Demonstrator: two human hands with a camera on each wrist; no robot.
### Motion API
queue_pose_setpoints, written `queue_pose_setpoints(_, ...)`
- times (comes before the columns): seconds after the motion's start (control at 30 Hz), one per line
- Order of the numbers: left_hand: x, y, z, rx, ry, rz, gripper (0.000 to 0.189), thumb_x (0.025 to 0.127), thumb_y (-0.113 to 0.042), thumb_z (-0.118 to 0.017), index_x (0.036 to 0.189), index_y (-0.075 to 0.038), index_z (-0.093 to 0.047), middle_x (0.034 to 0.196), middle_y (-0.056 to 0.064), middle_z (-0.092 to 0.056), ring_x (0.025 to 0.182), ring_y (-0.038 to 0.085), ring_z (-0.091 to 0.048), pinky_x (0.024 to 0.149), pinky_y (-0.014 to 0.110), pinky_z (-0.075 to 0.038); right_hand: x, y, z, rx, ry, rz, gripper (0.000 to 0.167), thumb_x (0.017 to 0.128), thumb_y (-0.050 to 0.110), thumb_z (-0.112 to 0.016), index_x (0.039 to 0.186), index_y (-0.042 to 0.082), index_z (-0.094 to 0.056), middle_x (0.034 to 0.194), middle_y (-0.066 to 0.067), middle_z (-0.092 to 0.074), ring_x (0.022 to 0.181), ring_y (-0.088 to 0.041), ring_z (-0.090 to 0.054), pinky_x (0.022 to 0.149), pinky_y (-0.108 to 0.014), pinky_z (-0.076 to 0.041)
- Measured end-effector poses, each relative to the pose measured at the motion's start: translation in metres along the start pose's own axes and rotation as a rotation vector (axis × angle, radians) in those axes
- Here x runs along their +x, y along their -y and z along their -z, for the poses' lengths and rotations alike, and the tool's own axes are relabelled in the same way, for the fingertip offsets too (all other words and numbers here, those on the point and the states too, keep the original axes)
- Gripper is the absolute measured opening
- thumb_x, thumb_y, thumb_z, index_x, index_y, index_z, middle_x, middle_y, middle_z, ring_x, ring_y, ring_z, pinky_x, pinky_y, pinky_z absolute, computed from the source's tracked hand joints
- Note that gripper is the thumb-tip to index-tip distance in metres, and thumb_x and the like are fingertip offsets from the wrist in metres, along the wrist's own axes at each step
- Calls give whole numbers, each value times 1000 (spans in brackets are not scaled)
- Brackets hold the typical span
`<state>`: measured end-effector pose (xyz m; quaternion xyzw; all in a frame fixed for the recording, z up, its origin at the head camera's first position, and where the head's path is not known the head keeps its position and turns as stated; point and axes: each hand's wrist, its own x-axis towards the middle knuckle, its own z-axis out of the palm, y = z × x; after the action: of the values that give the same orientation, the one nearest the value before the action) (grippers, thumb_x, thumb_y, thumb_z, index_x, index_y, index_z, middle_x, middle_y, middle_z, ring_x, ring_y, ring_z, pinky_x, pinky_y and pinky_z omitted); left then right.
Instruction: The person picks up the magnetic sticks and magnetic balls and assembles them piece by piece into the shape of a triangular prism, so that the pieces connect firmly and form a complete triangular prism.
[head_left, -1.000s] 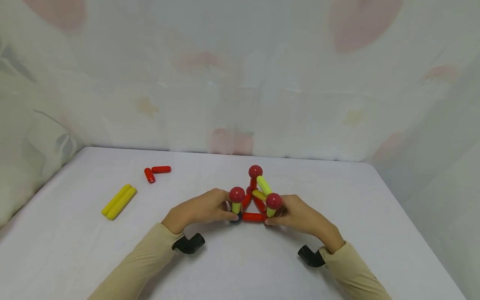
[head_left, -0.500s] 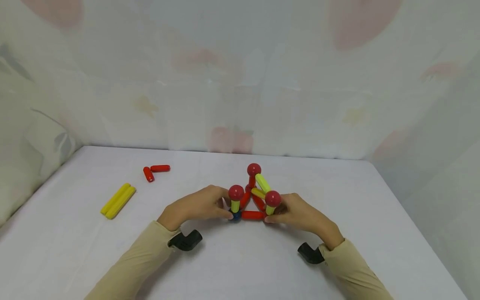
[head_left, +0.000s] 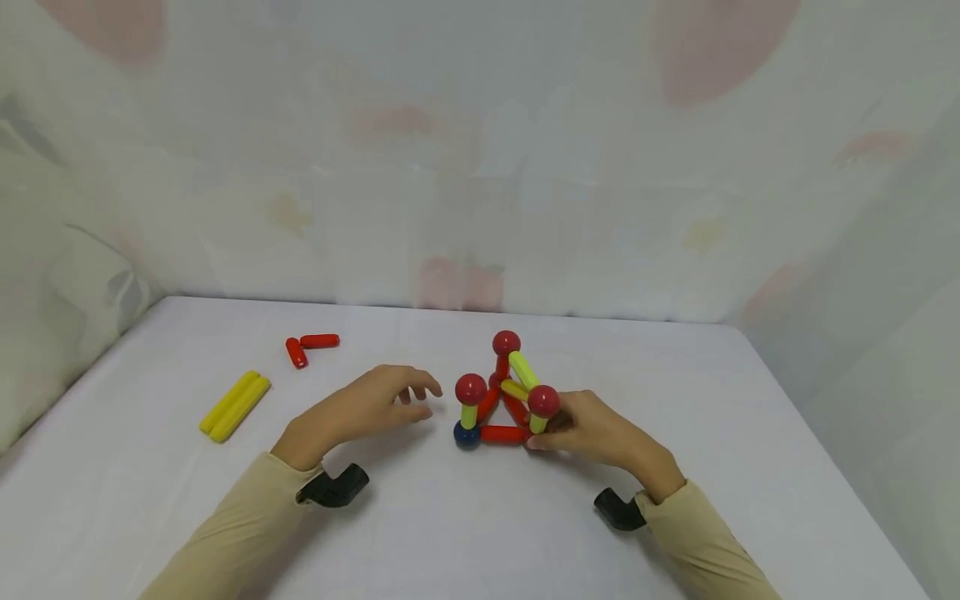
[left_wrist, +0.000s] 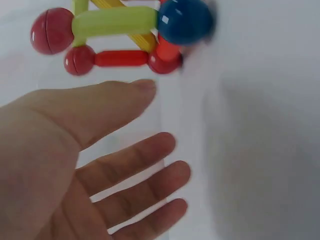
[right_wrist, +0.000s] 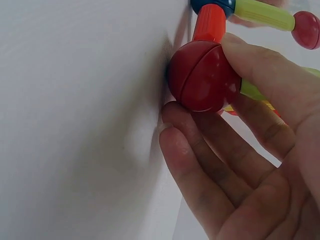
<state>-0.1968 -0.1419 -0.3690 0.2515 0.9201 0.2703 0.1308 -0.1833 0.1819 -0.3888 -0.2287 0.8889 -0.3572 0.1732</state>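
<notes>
A frame of magnetic rods and balls stands mid-table, its base a triangle of red rods (head_left: 504, 434). A blue ball (head_left: 467, 435) forms the front left corner, under a short yellow-green upright (head_left: 468, 416) topped by a red ball (head_left: 471, 389). Farther back, another red ball (head_left: 506, 342) caps a red upright, and a yellow-green rod (head_left: 523, 369) slopes from it toward the right-hand top ball (head_left: 543, 401). My right hand (head_left: 603, 429) grips the lower red corner ball (right_wrist: 202, 77) between thumb and fingers. Apart from the frame, my left hand (head_left: 363, 412) holds nothing, fingers spread and slightly bent.
Two yellow rods (head_left: 235, 407) lie side by side at the left of the white table (head_left: 465, 533). Behind them are two short red rods (head_left: 319, 341), (head_left: 296, 352). A patterned cloth (head_left: 480, 167) hangs along the back edge.
My left hand has let go of the blue corner ball and drawn back to the left. The right hand keeps its grip, and the frame stands as before.
</notes>
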Motion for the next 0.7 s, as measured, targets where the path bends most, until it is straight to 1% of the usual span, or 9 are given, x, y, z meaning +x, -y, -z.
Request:
queue_pose_setpoints(0.17, -18, 17, 4, 33, -98, -2, 28, 92, -20, -69, 120, -17, -67, 103, -2, -67, 94, 15, -58, 80, 32, -51, 0, -1, 1, -6, -1, 4, 29, 84, 25, -80, 106, 12, -68, 86, 4, -69, 79, -13, -62, 74, -24, -54)
queue_pose_setpoints(0.33, -34, 28, 10, 41, -179, -28, 26, 92, -18, -70, 118, -15, -68, 106, 0, -68, 94, 16, -59, 82, 36, -52, -1, -1, 3, -8, -4, 12, 28, 84, 25, -80, 105, 11, -68, 86, 4, -68, 78, -13, -62, 73, -23, -53)
queue_pose_setpoints(0.53, -51, 37, 18, 45, -229, 5, 27, 92, -17, -70, 119, -15, -68, 110, 1, -69, 95, 18, -59, 84, 39, -52, -1, -1, 3, -7, -4, 14, 26, 84, 25, -80, 103, 12, -68, 84, 5, -69, 77, -13, -62, 72, -23, -53)
queue_pose_setpoints(0.7, -59, 45, 27, 49, -250, 12, 29, 90, -16, -71, 119, -13, -67, 111, 2, -70, 95, 19, -61, 83, 37, -52, -1, -2, 2, 3, 7, 9, 26, 84, 26, -80, 103, 12, -68, 85, 5, -69, 78, -13, -62, 72, -23, -53)
